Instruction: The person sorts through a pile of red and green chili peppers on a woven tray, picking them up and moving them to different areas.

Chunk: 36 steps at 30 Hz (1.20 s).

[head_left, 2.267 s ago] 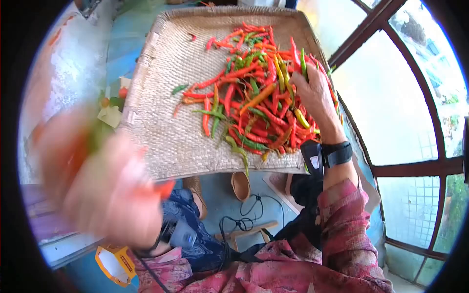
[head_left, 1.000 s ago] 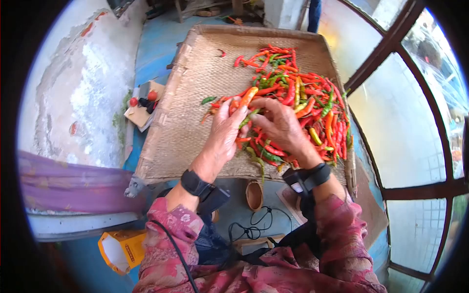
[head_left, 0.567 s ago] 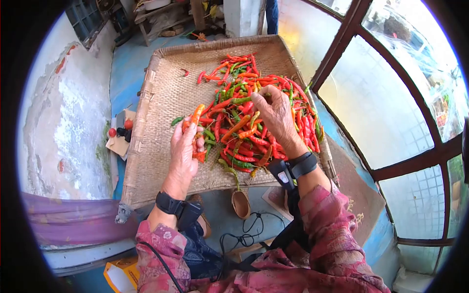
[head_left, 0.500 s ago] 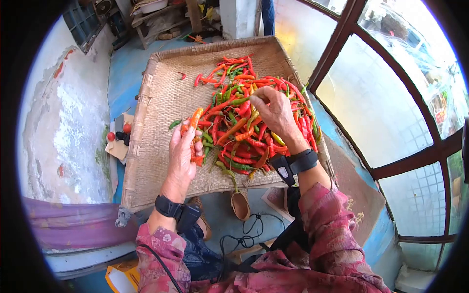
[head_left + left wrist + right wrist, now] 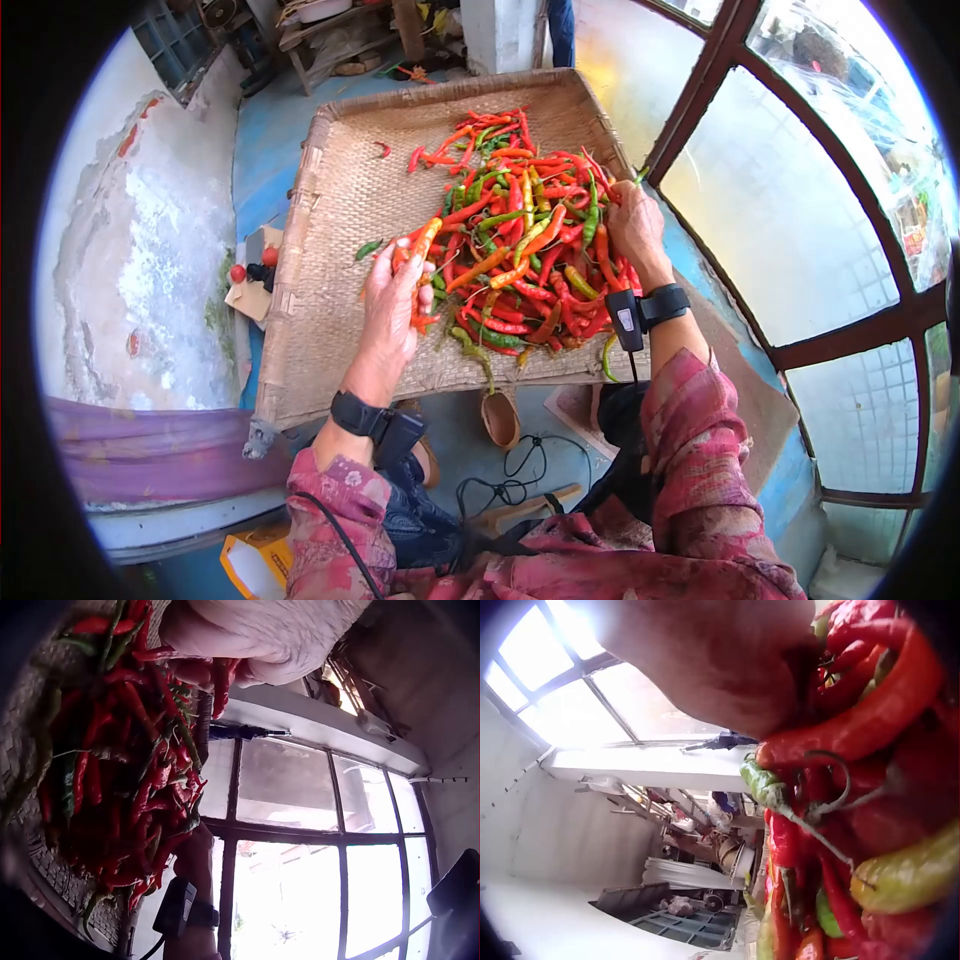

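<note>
Woven tray (image 5: 330,250) overhead, chillies (image 5: 855,742) close at wrist

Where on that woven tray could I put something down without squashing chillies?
The left half of the woven tray is bare, between its left rim and the chilli pile, save one stray green chilli. The near left corner, beside the left hand, is free too. The right half is crowded with the pile and the right hand.

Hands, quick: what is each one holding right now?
Left hand: grips a small bunch of red and orange chillies.
Right hand: on the right edge of the chilli pile; grip cannot be told.
</note>
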{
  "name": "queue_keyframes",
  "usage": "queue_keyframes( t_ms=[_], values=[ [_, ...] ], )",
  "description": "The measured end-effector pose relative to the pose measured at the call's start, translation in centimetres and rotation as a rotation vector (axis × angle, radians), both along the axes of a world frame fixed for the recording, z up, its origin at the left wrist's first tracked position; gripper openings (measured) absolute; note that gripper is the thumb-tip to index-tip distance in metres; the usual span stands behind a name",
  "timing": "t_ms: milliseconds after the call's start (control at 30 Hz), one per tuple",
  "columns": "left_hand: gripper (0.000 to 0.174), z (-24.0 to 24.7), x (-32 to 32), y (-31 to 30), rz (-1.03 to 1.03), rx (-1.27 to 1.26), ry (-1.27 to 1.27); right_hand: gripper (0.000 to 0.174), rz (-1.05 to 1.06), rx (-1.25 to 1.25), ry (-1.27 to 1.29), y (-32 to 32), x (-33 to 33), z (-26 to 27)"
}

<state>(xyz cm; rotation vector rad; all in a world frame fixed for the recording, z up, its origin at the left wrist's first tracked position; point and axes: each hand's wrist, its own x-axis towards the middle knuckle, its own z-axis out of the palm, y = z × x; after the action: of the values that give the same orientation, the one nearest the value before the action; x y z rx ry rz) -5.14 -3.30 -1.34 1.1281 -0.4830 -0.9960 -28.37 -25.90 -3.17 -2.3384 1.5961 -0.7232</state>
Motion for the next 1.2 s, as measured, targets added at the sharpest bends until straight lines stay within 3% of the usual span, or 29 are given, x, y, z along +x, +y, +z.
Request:
queue_keyframes(
  t_ms=[233, 333, 533, 700, 767, 900, 967, 1033, 1067, 1100, 1167, 1200],
  values=[
    [0.028, -0.2, 0.6, 0.0, 0.058, -0.019, 0.098, 0.019, 0.105, -0.158, -0.215, 2.7, 5.1, 1.6],
    [0.031, -0.2, 0.8, 0.3, 0.068, -0.012, 0.084, 0.018, 0.273, -0.345, -0.289, 4.6, 8.2, 2.1],
    [0.028, 1.1, 0.3, 0.6, 0.055, 0.020, 0.109, 0.030, 0.609, -0.181, -0.313, 9.4, 12.9, 1.6],
    [0.033, 0.6, 1.0, 0.7, 0.006, -0.050, 0.017, 0.027, 0.648, -0.293, -0.371, 10.5, 12.8, 3.8],
    [0.033, 0.6, 0.8, 0.7, -0.006, -0.060, -0.012, 0.024, 0.603, -0.050, -0.586, 11.1, 12.1, 4.7],
    [0.034, 0.3, 0.9, 0.6, -0.007, -0.070, -0.039, 0.021, 0.488, -0.091, -0.486, 9.5, 11.5, 3.8],
    [0.036, 0.5, 0.6, 0.6, 0.002, -0.056, -0.058, 0.027, 0.475, 0.052, -0.419, 9.2, 11.1, 4.1],
    [0.037, 0.6, 0.2, 0.6, 0.002, -0.052, -0.064, 0.035, 0.732, -0.212, -0.498, 9.6, 11.6, 4.6],
    [0.039, 0.7, 0.0, 0.5, 0.009, -0.049, -0.070, 0.041, 0.746, -0.150, -0.460, 10.2, 11.8, 5.1],
    [0.039, 0.9, -0.1, 0.3, 0.004, -0.051, -0.071, 0.040, 0.784, -0.350, -0.478, 10.3, 12.3, 5.2],
    [0.039, 1.1, -0.5, 0.1, 0.029, -0.115, -0.065, 0.041, 0.734, 0.114, -0.434, 11.4, 12.2, 6.1],
    [0.039, 1.0, -0.6, -0.1, 0.024, -0.112, -0.065, 0.041, 0.729, 0.116, -0.436, 11.6, 12.5, 5.5]
  ],
)
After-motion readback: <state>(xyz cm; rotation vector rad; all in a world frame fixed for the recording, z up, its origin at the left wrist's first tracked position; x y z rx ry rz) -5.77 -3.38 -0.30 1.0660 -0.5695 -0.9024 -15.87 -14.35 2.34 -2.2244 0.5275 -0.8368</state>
